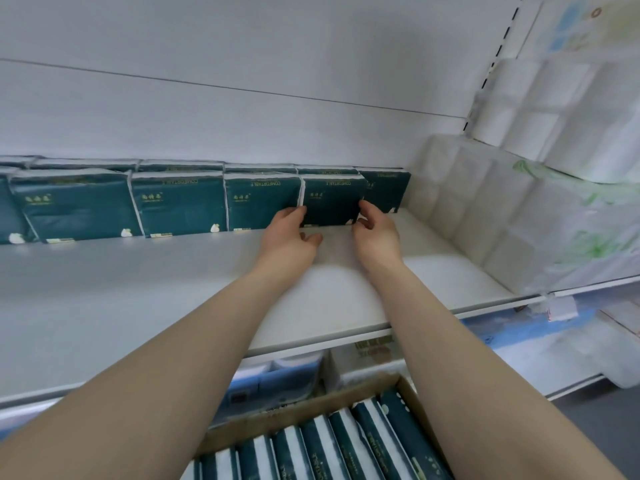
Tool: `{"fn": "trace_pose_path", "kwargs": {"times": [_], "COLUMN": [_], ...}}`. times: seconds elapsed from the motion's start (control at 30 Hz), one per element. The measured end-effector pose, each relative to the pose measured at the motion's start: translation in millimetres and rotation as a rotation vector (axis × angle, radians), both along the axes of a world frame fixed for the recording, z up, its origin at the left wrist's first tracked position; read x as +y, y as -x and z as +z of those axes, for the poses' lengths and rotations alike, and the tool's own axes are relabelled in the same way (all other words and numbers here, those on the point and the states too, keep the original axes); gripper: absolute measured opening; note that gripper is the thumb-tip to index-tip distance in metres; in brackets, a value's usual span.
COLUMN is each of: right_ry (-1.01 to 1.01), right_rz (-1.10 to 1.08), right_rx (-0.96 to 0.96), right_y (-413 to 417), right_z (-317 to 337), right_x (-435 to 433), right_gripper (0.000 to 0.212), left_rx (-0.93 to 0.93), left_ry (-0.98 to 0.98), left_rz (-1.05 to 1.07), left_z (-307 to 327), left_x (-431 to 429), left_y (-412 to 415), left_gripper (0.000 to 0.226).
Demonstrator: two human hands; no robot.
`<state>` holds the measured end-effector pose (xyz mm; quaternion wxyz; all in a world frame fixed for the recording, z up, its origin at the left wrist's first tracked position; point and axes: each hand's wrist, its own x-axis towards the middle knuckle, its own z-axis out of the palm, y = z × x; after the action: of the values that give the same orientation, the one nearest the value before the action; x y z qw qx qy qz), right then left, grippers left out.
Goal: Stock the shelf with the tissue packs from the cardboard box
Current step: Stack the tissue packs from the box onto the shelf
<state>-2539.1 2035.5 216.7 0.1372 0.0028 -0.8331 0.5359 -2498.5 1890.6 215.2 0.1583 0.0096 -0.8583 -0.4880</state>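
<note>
Between both hands: tissue pack.

Left hand, right hand on pack

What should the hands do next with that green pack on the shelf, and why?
Probably let go and reach down for another. The left hand and right hand hold the tissue pack by its sides; it already stands upright on the shelf, snug against the row. The cardboard box below still holds more packs, and bare shelf remains to the right.
</note>
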Motion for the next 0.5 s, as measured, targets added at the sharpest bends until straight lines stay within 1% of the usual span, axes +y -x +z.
{"fn": "trace_pose_path", "kwargs": {"times": [0.13, 0.3, 0.5], "right_ry": [0.041, 0.127, 0.05], "right_rz": [-0.042, -0.047, 0.063], "right_rx": [0.013, -0.003, 0.014], "right_y": [0, -16, -69], "right_z": [0, 9, 18], "right_x": [2, 6, 21], "right_gripper": [0.05, 0.048, 0.052], "left_rx": [0.007, 0.011, -0.027], "left_ry": [0.002, -0.015, 0.069], "left_rz": [0.016, 0.006, -0.123], "left_z": [1, 5, 17], "left_x": [-1, -1, 3], "left_y": [-1, -9, -44], "left_gripper": [0.054, 0.039, 0.031]}}
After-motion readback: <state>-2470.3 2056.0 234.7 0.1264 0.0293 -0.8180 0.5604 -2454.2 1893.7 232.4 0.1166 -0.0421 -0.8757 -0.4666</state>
